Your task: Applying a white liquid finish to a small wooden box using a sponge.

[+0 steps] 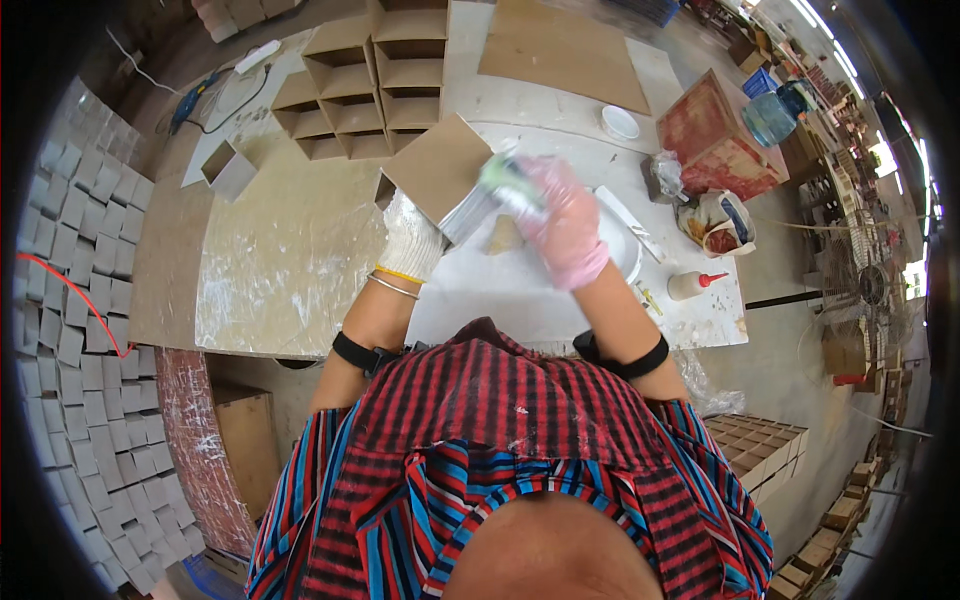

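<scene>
My left hand, in a white knit glove with a bracelet at the wrist, grips the near left side of a brown board box. The box is tilted, and one side of it looks whitish. In a pink glove, my right hand is closed around a green-and-white pad, smeared by motion, beside the box's right side. Whether the pad touches the box I cannot tell. A small tan piece lies on the white surface between my hands.
Open brown boxes stand stacked at the back, with a small box at left. On the right are a white bowl, a red-stained crate, a red-tipped glue bottle and a bag. Many pale boxes line the far left.
</scene>
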